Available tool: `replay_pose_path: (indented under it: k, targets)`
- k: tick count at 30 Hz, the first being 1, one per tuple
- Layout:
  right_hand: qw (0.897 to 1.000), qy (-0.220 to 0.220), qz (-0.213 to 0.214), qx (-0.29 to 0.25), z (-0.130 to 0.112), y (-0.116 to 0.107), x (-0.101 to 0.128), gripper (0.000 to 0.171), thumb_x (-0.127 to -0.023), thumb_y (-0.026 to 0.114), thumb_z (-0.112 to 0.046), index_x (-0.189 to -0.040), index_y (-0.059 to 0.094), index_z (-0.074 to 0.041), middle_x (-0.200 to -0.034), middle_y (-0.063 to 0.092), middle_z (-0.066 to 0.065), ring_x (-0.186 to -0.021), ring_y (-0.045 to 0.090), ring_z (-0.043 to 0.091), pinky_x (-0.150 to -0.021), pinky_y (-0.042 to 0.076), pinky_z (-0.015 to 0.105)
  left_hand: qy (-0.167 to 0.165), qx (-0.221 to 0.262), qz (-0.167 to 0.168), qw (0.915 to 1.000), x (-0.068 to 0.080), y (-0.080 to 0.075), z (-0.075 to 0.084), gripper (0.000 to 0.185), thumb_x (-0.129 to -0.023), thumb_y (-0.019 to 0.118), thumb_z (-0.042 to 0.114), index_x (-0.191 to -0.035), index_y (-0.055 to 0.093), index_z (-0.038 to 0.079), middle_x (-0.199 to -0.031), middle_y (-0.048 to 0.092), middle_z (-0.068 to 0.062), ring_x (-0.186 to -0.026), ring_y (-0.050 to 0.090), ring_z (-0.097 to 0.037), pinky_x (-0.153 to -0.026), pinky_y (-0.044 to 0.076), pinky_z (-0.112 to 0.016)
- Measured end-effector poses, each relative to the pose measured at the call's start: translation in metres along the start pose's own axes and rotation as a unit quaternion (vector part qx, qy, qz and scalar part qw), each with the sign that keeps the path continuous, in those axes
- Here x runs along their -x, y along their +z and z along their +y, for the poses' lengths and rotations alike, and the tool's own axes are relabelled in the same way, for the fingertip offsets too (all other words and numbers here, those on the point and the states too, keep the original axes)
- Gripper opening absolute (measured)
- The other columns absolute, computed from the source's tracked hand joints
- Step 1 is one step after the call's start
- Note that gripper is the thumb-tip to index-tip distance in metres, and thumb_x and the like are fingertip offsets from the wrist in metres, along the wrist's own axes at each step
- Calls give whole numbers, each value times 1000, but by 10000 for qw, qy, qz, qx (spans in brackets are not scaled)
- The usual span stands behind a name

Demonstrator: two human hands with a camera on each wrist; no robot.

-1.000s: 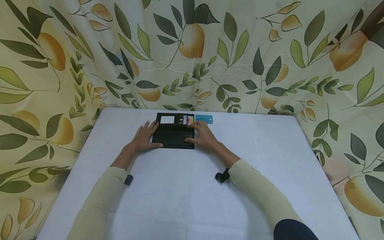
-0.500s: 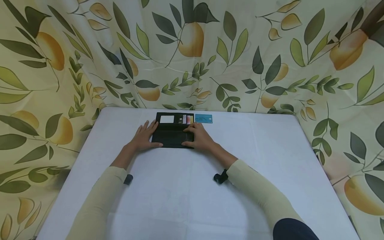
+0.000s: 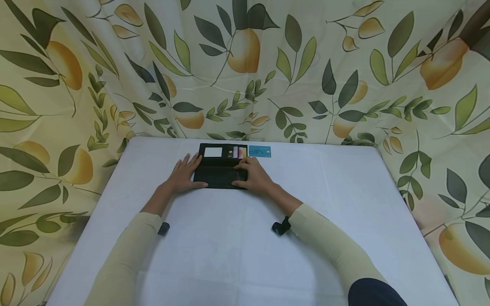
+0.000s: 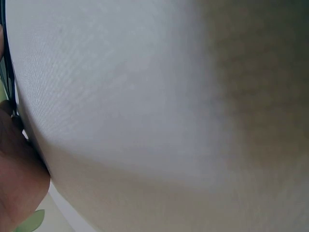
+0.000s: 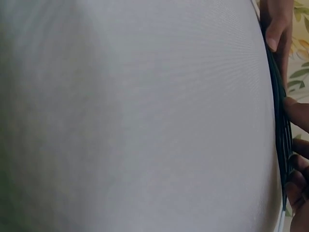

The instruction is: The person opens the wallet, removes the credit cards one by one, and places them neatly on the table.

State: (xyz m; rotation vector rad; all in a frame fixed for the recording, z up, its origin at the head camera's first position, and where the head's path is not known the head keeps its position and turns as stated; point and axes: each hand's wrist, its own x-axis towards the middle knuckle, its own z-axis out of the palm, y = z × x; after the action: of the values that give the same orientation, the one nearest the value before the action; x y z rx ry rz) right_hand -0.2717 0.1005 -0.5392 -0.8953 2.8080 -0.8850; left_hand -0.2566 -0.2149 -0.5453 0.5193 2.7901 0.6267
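A black bifold wallet [image 3: 218, 175] lies open and flat near the back of the table. Cards [image 3: 237, 152] fill slots in its upper half, beside a white panel [image 3: 213, 152]. My left hand [image 3: 183, 174] rests along the wallet's left side, fingers extended and thumb on the lower corner. At the right side, my right hand [image 3: 257, 175] has its thumb over the lower half and curled fingers near the fold, holding that edge. In the right wrist view, the thumb and bent fingers [image 5: 297, 186] touch the wallet [image 5: 277, 106]. Whatever lies under the right fingers is hidden.
A blue card [image 3: 260, 151] lies on the table just right of the wallet's upper half. The table [image 3: 214, 238] has a white cloth, and a curtain with a fruit and leaf print [image 3: 245, 85] hangs behind it. Tabletop and sleeve fill most of the left wrist view.
Over the second, my right hand has shifted slightly left, its thumb and fingers further over the wallet. A small shape seen between them earlier no longer shows. My left hand stays put.
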Motion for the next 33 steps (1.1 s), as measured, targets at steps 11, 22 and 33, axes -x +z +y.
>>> replay_pose_path:
  k: [11, 22, 33]
  targets:
    - [9997, -178, 111, -133, 0, -2, -1, 49, -85, 91, -34, -124, 78, -7, -120, 61, 7, -116, 49, 26, -99, 47, 42, 14, 73, -22, 10000, 4, -5, 6, 111, -92, 75, 56, -169, 12, 6, -176, 5, -16, -160, -7, -40, -126, -6, -57]
    - [9993, -4, 186, -310, 7, -6, 3, 45, -84, 91, -32, -120, 80, -8, -124, 63, 7, -121, 49, 26, -103, 46, 45, 57, 44, -27, 10000, 5, -7, 5, 111, -92, 73, 56, -168, 12, 4, -175, 5, -17, -159, -7, -42, -125, -6, -59]
    - [9980, 272, -134, -554, 11, -9, 5, 54, -86, 90, -34, -130, 73, -9, -131, 59, 10, -127, 49, 28, -110, 43, 46, 86, 67, 12, 9999, 4, -6, 6, 112, -91, 74, 58, -168, 13, 4, -175, 6, -18, -159, -6, -42, -125, -5, -59]
